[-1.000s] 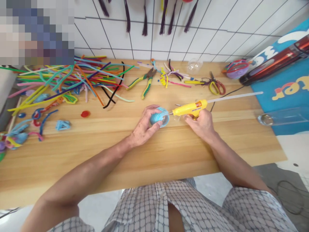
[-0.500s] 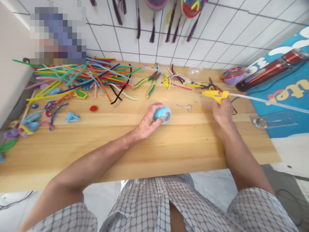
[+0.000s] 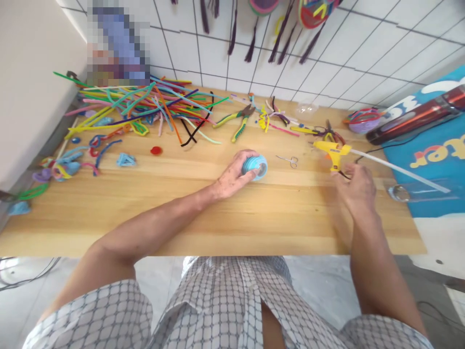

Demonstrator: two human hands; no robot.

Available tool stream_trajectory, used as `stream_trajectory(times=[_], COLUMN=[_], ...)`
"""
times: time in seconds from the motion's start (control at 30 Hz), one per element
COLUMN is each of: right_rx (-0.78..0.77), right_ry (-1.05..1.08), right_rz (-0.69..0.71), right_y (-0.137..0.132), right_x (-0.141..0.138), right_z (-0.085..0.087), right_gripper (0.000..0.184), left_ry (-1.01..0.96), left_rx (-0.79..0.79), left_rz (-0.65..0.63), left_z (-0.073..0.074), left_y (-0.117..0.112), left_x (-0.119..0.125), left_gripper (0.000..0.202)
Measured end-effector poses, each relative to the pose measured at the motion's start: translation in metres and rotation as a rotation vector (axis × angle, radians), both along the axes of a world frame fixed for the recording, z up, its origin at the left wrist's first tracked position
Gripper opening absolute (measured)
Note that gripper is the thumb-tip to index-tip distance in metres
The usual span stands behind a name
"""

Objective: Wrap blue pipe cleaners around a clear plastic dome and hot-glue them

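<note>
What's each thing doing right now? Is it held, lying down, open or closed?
Blue ball, held in the left hand.
Glue gun, standing on the table, glue stick loaded.
Right hand, just beside the gun; blurred, touch unclear.
Pliers, lying flat, handles spread.
Small scissors, lying flat.
Pipe cleaners, loose in a pile.

Bright, even light fills the scene. The wooden table (image 3: 203,213) looks pale and warm, and the shadows on it are faint and soft. The white tiled wall (image 3: 327,63) behind the table is nearly washed out. A shiny red tube (image 3: 410,118) at the table's far right corner carries long streaks of glare. Over the table's right side, the right hand (image 3: 355,186) is smeared by motion blur, while the left hand (image 3: 232,174) at the table's middle is sharp. The wide lens bows the table's edges and the tile lines. A block of coarse pixels (image 3: 118,43) covers a patch above the table's far left.
</note>
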State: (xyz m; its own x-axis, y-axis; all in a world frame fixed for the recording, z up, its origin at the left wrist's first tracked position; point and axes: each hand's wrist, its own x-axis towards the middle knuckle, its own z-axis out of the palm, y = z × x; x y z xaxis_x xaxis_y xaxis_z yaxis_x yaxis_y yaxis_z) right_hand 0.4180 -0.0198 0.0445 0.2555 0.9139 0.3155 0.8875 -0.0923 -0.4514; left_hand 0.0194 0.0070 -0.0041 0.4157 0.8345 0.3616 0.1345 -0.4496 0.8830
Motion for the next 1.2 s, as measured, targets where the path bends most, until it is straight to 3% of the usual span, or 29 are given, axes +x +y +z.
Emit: stream_trajectory(times=[0.13,0.27,0.37,0.53,0.7,0.87,1.2], right_rx=[-0.1,-0.23,-0.266,-0.171,-0.067,-0.058,-0.193], right_ry=[0.193,0.31,0.341,0.528,0.531,0.651,1.06], right_rz=[0.053,0.1,0.009,-0.205,-0.274,-0.182,0.108], right_y=[-0.032,-0.04,-0.035,-0.016,0.009,0.019,-0.017], right_x=[-0.019,-0.023,-0.008,0.034,0.061,0.059,0.036], right_z=[0.012,0.018,0.017,0.006,-0.005,-0.004,0.014], right_gripper=[0.022,0.027,0.026,0.021,0.03,0.036,0.037], left_ry=[0.021,0.045,0.055,0.079,0.068,0.089,0.104], left_rx=[-0.008,-0.017,-0.023,-0.017,-0.05,-0.113,-0.187], left_rz=[0.003,0.022,0.028,0.033,0.037,0.066,0.162], left_z=[0.0,-0.001,-0.001,-0.003,-0.003,-0.001,-0.006], left_y=[-0.001,-0.001,-0.001,-0.001,0.0,0.002,-0.001], left_x=[-0.002,-0.004,-0.005,-0.006,-0.009,-0.012,-0.019], left_gripper=[0.049,0.05,0.05,0.049,0.051,0.053,0.054])
